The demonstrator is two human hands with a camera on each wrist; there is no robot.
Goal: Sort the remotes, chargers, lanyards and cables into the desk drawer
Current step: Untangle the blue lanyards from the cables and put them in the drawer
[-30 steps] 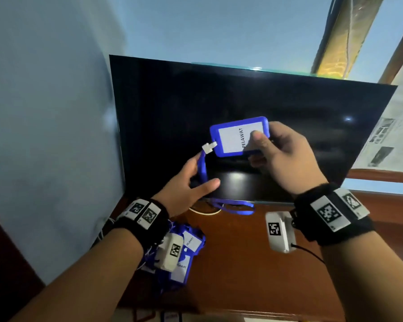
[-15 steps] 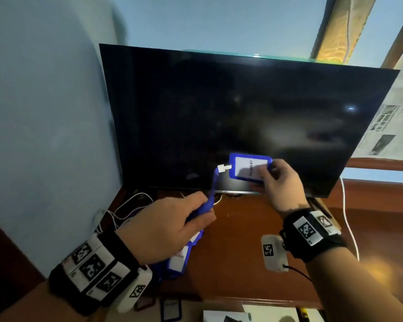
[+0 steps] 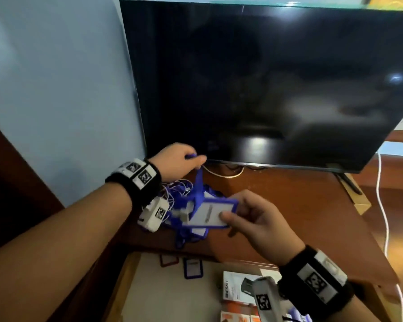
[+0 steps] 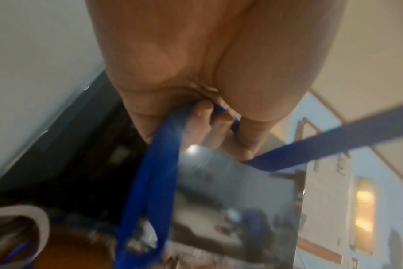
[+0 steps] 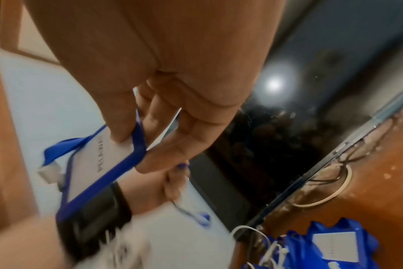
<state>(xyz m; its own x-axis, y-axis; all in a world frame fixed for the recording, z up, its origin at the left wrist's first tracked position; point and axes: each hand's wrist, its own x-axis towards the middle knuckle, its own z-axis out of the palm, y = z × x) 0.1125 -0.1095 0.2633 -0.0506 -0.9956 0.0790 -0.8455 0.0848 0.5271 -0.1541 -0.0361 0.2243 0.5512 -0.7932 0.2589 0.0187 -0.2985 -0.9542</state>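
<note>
A blue lanyard hangs between my hands. My right hand [image 3: 228, 216] pinches its blue badge holder [image 3: 208, 213] with the white card, thumb on top and fingers beneath, over the front of the desk. In the right wrist view the badge holder [image 5: 97, 169] tilts down to the left under my right hand [image 5: 136, 138]. My left hand [image 3: 191, 158] grips the blue strap [image 3: 198, 182] just below the TV's lower left corner. The left wrist view shows the fingers [image 4: 216, 123] curled round the strap [image 4: 161, 154]. A pile of other blue lanyards [image 3: 186, 233] lies on the desk beneath.
A large black TV [image 3: 265, 89] stands at the back of the brown desk [image 3: 300, 217]. The drawer [image 3: 168, 293] below is pulled out and holds badge holders [image 3: 193, 267] and a white box [image 3: 236, 287]. A white cable [image 3: 383, 205] runs down the right side.
My right hand brought the badge holder down from the TV screen to low over the desk front. My left hand went forward to the TV's lower edge, still gripping the strap.
</note>
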